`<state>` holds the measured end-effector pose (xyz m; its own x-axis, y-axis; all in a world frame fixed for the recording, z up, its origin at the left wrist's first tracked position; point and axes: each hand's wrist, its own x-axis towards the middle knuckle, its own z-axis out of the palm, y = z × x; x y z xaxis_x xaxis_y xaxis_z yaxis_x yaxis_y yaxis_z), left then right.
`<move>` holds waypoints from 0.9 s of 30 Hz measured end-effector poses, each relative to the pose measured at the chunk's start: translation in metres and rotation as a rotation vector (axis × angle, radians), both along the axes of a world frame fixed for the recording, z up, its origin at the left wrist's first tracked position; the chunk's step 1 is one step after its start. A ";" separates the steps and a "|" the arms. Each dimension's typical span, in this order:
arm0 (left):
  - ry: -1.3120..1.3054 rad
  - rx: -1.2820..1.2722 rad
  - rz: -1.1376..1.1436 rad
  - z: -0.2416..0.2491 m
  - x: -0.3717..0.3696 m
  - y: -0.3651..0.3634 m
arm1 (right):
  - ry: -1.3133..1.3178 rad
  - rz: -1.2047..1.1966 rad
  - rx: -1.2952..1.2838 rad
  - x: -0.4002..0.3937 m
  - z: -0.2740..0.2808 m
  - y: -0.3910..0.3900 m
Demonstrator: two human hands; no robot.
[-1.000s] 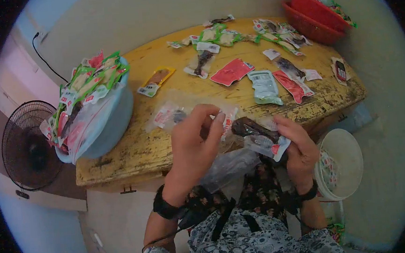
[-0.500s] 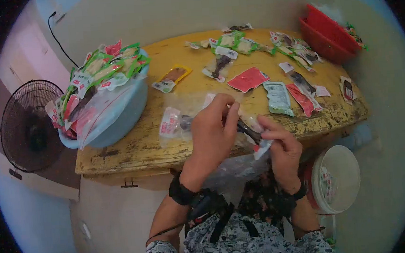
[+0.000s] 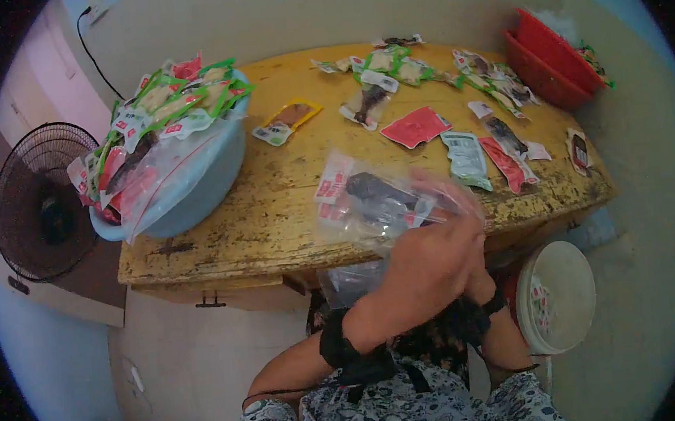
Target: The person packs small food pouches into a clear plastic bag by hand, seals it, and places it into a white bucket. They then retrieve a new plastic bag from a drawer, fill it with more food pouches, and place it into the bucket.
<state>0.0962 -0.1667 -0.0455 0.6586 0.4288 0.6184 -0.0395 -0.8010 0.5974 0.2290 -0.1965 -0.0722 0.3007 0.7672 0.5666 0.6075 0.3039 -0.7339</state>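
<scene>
A clear plastic bag (image 3: 353,209) hangs over the front edge of the yellow table (image 3: 199,244). Inside or under its film lie a dark packaged item (image 3: 379,190) and white-and-red labels. My left hand (image 3: 435,258) is closed at the bag's right end, its fingertips hidden against my other hand. Behind it, my right hand (image 3: 462,202) is partly covered, with its fingers curled round the bag's right end. Both hands touch each other. Beyond them lie a red packet (image 3: 415,127) and a pale green-white packet (image 3: 466,160).
At the left, a blue basin (image 3: 210,180) is heaped with packets, near a black fan (image 3: 47,203). Red baskets (image 3: 550,63) stand at the back right. A white bucket (image 3: 570,296) is at the lower right. More packets lie along the table's back and right.
My left hand has moved right and down to meet my right hand. The bag and dark item have shifted right and now lie to the left of both hands.
</scene>
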 end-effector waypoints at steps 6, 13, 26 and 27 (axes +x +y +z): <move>-0.069 0.184 0.212 0.004 -0.029 0.033 | 0.019 -0.002 -0.100 0.009 -0.010 0.000; 0.138 0.282 0.394 -0.022 -0.054 0.077 | -0.023 0.113 -0.226 0.018 0.009 0.001; 0.396 0.349 0.365 -0.016 -0.057 0.075 | -0.513 -0.352 -0.135 0.015 0.012 0.014; 0.394 0.366 0.370 -0.014 -0.058 0.078 | -0.482 -0.355 -0.098 0.017 0.008 0.013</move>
<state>0.0378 -0.0883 -0.0592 0.7149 0.4785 0.5098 0.4445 -0.8739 0.1969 0.2457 -0.1836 -0.0638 0.2753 0.7226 0.6340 0.9302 -0.0336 -0.3656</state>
